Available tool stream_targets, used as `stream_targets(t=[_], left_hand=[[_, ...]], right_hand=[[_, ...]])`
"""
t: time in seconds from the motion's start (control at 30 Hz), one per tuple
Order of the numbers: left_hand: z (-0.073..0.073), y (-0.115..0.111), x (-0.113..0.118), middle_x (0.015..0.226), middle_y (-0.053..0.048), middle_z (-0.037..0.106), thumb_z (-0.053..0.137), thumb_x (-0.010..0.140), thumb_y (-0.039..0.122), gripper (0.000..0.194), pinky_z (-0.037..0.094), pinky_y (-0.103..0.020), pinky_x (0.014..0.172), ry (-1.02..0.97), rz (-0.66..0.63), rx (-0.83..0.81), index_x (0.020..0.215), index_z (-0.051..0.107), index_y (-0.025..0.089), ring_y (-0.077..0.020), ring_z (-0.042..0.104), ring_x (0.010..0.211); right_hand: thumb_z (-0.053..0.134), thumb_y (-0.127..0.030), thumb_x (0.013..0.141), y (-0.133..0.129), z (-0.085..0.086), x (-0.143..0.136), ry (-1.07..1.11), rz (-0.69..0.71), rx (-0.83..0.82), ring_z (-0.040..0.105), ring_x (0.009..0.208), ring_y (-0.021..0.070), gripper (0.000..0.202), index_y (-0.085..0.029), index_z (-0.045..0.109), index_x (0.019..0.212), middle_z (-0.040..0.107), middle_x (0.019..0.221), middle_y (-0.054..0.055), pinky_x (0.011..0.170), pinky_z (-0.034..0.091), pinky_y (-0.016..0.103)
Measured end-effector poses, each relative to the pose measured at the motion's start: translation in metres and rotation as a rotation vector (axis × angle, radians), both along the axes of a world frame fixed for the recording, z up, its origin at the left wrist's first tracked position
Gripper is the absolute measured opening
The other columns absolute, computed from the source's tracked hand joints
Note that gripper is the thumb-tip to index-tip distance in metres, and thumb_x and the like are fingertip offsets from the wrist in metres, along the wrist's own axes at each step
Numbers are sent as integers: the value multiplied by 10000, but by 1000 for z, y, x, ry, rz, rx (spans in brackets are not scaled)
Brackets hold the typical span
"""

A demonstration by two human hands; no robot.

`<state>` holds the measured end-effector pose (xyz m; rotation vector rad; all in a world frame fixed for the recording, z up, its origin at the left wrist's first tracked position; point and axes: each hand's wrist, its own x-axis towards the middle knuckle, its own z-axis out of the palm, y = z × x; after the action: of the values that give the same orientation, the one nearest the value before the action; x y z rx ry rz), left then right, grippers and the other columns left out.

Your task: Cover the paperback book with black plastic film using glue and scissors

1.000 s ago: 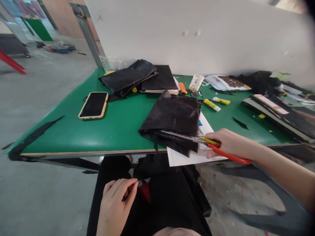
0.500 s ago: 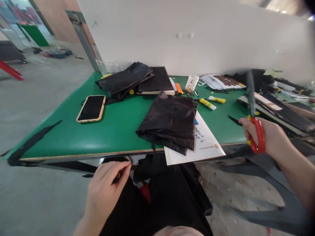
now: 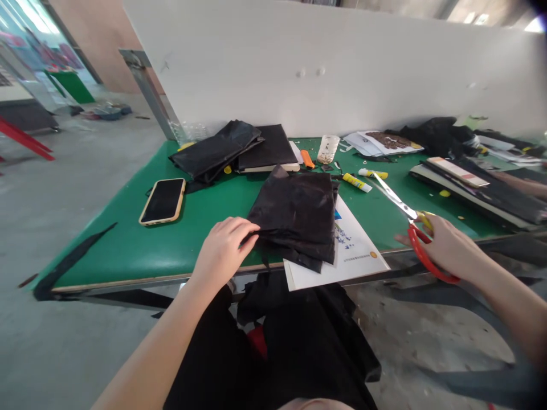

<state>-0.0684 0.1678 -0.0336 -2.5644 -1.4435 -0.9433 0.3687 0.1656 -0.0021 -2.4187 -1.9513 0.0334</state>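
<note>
A folded black sheet (image 3: 294,208), thin and creased like plastic or cloth, lies in front of me near the table's edge. Its left corner is pinched between the thumb and fingers of my left hand (image 3: 226,247). Under the sheet, a white paper (image 3: 354,256) with blue writing sticks out over the table edge. My right hand (image 3: 448,245) has its fingers through the red and yellow handles of a pair of scissors (image 3: 397,199). The metal blades point up and left, above the table, beside two yellow glue sticks (image 3: 357,183).
On the green table (image 3: 123,250) lie a phone (image 3: 163,201), more folded black sheets (image 3: 217,151), a black-covered book (image 3: 271,147), an orange marker (image 3: 306,159), a clear cup (image 3: 329,149) and a black strip (image 3: 77,262). At right are black books (image 3: 474,196) and another person's arm (image 3: 523,184).
My left hand has come up from my lap to the black sheet's left corner. The scissors in my right hand have swung from upright to tilted left.
</note>
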Motion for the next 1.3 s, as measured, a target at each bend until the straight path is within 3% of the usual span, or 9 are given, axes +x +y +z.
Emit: stream_targets(t=[0.13, 0.37, 0.5, 0.73, 0.9, 1.17, 1.3], left_hand=[[-3, 8, 5, 1025, -44, 589, 546, 858, 194, 126, 407, -366, 858, 92, -94, -27, 974, 597, 197, -193, 540, 969], [-1, 16, 14, 1028, -22, 573, 561, 849, 177, 53, 356, -374, 917, 116, -152, -8, 822, 604, 191, -170, 523, 976], [6, 18, 18, 980, -4, 585, 556, 847, 165, 63, 364, -349, 895, 45, -142, -44, 801, 591, 189, -152, 532, 947], [20, 16, 26, 945, 3, 612, 573, 818, 134, 59, 386, -332, 857, -70, -140, -65, 826, 576, 192, -149, 555, 904], [25, 8, 26, 925, 0, 623, 566, 826, 140, 51, 384, -340, 870, -34, -144, 6, 824, 576, 189, -147, 564, 885], [7, -15, 17, 886, 7, 644, 475, 886, 127, 126, 317, -402, 993, 202, -200, 141, 858, 588, 175, -115, 585, 838], [-5, -20, 12, 920, -3, 655, 499, 872, 118, 144, 344, -403, 981, 200, -211, 156, 958, 595, 181, -127, 590, 881]], right_hand=[[400, -639, 763, 5, 6, -6, -52, 3, -140, 540, 764, 294, 497, -186, 463, 957, 571, 900, 161, 642, 367, 356], [343, -735, 723, 23, -2, -8, -200, -91, -193, 565, 779, 322, 633, -145, 503, 888, 573, 936, 196, 609, 366, 378], [267, -696, 780, 31, 3, -8, -137, -12, -281, 568, 778, 332, 624, -134, 531, 844, 571, 926, 209, 586, 369, 382], [522, -611, 693, 56, 1, -16, -144, -184, -335, 580, 766, 328, 470, -153, 593, 771, 583, 823, 155, 617, 403, 415], [525, -652, 684, 61, -3, -19, -105, -197, -309, 576, 766, 329, 537, -133, 622, 785, 573, 759, 165, 609, 395, 402], [454, -685, 709, 58, -3, -22, -59, -174, -252, 552, 715, 297, 590, -124, 637, 701, 558, 708, 182, 568, 352, 407], [470, -704, 680, 56, -2, -24, -52, -142, -241, 544, 725, 302, 592, -136, 637, 695, 561, 726, 176, 566, 342, 422]])
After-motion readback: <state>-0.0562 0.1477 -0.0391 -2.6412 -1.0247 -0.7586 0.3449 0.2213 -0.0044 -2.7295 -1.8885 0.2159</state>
